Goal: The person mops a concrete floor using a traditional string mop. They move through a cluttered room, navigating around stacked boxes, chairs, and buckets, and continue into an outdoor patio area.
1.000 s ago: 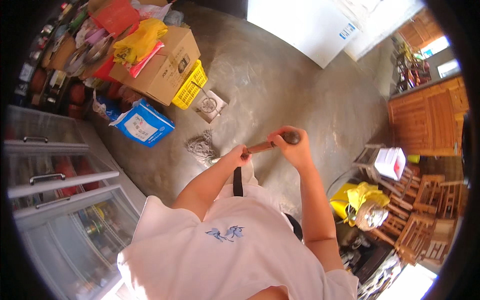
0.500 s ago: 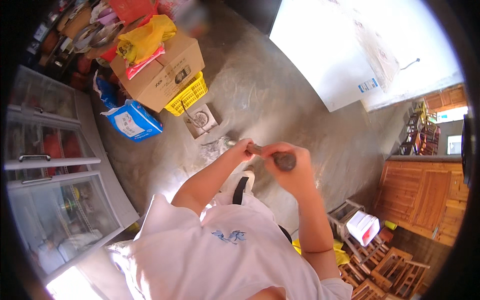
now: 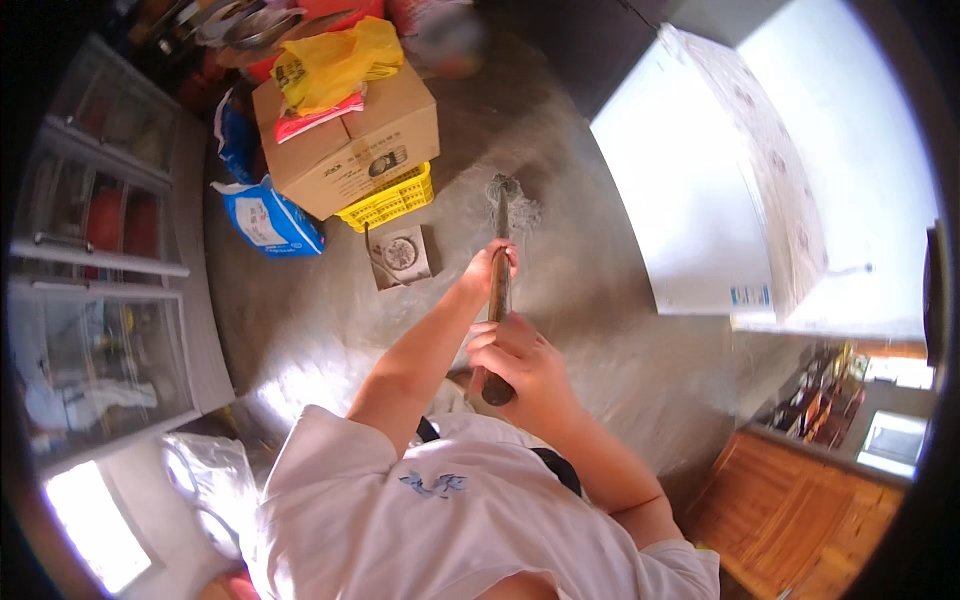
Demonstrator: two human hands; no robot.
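I hold a mop (image 3: 499,292) by its brown wooden handle, which points away from me. Its stringy greyish head (image 3: 520,208) rests on the floor ahead, beyond my hands. My left hand (image 3: 490,268) is wrapped around the middle of the handle. Closer to my body, my right hand (image 3: 522,362) has its fingers around the handle just above the rounded butt end; it is slightly blurred by motion.
At left ahead, a cardboard box (image 3: 350,130) sits on a yellow basket (image 3: 390,200), with a square stove-like plate (image 3: 402,256) and a blue package (image 3: 268,218) beside it. A glass-door cabinet (image 3: 105,290) lines the left; a large white appliance (image 3: 690,180) stands right.
The mop has swung from pointing left to pointing straight ahead, its head moving farther away and right. My right hand has come left and lower. The view has turned somewhat.
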